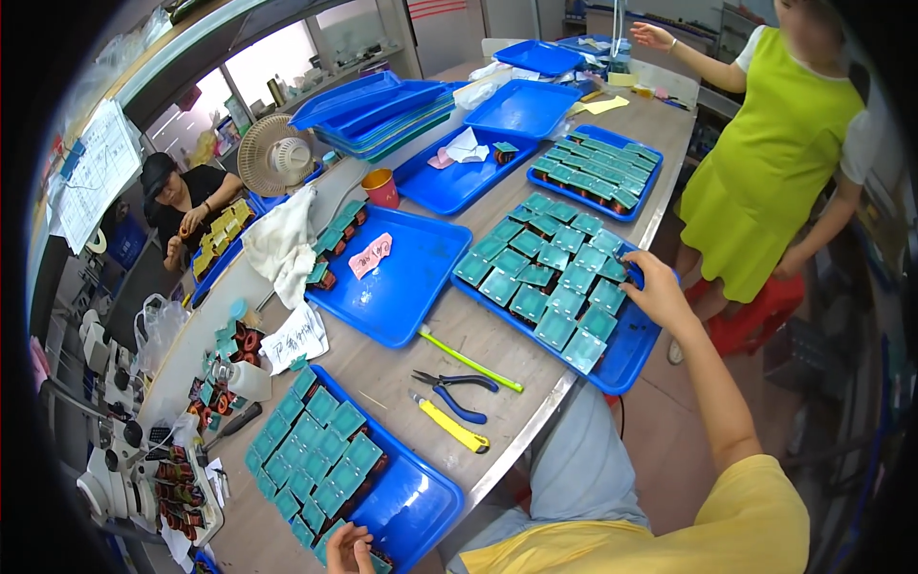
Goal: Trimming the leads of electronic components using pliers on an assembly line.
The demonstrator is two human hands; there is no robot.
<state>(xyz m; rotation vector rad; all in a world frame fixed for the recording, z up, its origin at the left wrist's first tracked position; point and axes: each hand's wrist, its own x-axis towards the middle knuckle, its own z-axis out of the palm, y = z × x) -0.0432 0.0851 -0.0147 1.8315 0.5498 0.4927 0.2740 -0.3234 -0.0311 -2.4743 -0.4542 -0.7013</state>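
Observation:
My right hand (pixel 658 290) reaches over the right-hand blue tray (pixel 626 368), its thumb and fingers closed on a green-topped coil part (pixel 612 271) at the edge of the rows. Each part there has a flat green square top, with dark and copper-coloured sides beneath. At the lower edge, my left hand (pixel 350 548) is curled beside the last green-topped parts (pixel 316 450) in the near left blue tray (pixel 411 507). Its fingertips are partly hidden, so what they hold cannot be made out.
Between the trays lie pliers (pixel 457 390), a yellow utility knife (pixel 451 422) and a green pen (pixel 470 359). Another blue tray (pixel 402 316) holds a pink slip. A fan (pixel 279 158) and stacked trays (pixel 378 115) stand behind. One person (pixel 765 153) stands right; another (pixel 196 196) works left.

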